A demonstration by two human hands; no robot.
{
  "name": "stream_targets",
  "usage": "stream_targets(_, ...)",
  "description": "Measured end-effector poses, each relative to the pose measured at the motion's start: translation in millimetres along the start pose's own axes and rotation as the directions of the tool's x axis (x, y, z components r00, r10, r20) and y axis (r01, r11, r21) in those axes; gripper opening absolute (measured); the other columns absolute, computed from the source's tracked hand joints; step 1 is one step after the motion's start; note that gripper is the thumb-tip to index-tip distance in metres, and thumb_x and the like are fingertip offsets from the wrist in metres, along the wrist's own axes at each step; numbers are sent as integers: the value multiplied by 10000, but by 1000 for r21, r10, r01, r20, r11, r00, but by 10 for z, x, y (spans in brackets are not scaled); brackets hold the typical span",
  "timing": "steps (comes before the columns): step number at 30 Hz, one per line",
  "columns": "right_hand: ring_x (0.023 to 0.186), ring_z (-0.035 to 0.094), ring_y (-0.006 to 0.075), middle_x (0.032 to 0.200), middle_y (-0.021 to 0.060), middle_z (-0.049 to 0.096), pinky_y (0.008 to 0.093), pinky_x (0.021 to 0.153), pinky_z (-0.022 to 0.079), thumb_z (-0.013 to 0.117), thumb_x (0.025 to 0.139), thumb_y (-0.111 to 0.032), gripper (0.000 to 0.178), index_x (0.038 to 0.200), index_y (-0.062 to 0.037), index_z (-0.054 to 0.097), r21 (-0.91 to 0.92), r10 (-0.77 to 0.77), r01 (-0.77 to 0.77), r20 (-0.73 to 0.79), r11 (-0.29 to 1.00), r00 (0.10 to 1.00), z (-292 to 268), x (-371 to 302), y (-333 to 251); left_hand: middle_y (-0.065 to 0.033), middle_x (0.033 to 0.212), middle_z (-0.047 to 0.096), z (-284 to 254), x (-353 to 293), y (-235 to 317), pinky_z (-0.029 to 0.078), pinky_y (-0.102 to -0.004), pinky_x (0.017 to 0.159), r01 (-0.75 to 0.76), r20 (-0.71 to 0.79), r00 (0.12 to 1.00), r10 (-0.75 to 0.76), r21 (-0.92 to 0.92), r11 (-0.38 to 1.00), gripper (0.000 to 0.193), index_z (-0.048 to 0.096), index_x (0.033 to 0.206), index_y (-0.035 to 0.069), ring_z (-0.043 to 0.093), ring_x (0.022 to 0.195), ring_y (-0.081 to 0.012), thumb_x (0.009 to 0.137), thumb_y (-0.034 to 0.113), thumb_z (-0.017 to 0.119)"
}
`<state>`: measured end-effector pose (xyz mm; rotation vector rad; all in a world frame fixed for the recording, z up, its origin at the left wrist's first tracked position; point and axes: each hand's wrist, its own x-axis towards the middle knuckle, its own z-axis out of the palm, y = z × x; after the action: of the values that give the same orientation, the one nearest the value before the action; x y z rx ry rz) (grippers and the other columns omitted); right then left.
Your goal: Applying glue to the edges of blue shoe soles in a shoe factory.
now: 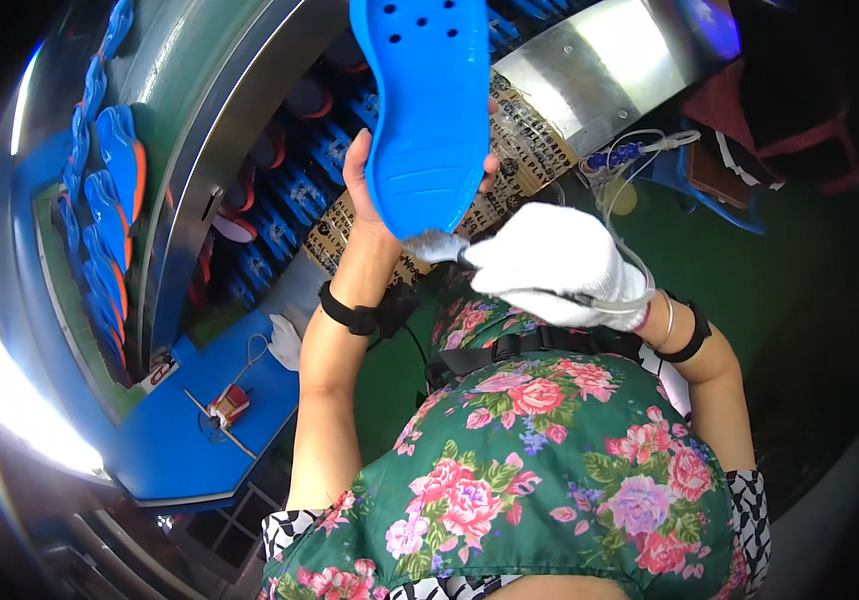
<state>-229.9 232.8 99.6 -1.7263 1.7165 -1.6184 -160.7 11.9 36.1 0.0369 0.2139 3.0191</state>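
Observation:
A blue shoe insole (432, 130) with several dark round holes near its far end rests in my bare left hand (368, 195). The thumb lies along its left edge, and fingertips curl round the right edge from below. My right hand (555, 262), in a white knit glove, is closed on a small brush. The pale, greyish bristles of the brush (434, 246) meet the insole's near, rounded end. A thin cable runs from the right wrist.
On the left, a green conveyor belt (155, 70) with a metal side rail carries several blue-and-orange insoles (120, 160). Below it is a blue tabletop (175, 455) with a small red object (230, 405). Printed cardboard (525, 125) and stacked insoles (270, 235) lie beyond my hands.

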Motion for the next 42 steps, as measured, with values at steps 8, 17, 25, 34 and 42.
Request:
stream_targets(8,849,725,248,1035,90,775,344,728,584,814,801,-69,215,1012,-102,786,-2,5,-5,-49,1000,999,-121,50,72,-248,1555,369,85,-114,92,528,-535,927,178,-166,976,-140,239,955,1179,216,1609,36,604,1091,-448,773,689,732)
stream_targets(17,869,736,215,957,75,781,341,767,582,831,795,-48,133,920,-71,792,276,213,-180,-95,944,972,34,50,84,-272,1559,367,21,-160,179,532,-543,916,176,-166,974,-152,138,975,1124,215,1616,36,610,1090,-476,810,642,710)
stream_targets(25,922,747,209,994,113,780,326,827,587,798,816,9,160,972,-19,783,218,300,-269,-126,938,946,-243,295,211,-279,1516,461,81,-318,-89,471,-541,1106,-110,-360,929,85,-50,993,955,277,1591,11,546,1285,-506,939,666,517)
stream_targets(34,895,716,229,983,157,765,351,797,564,784,779,36,153,927,3,770,305,203,-157,-127,939,971,-312,607,280,-297,1503,456,104,-570,-159,507,-637,1017,-147,-340,927,156,52,988,1089,266,1600,42,577,1222,-517,847,761,585)
stream_targets(42,958,721,239,1057,203,753,337,901,562,717,818,63,198,1014,66,747,795,652,-265,-205,546,730,-347,370,442,-318,1593,231,809,-618,1014,576,-571,933,-365,315,904,288,221,904,1272,119,1602,-2,554,1216,-442,742,520,897)
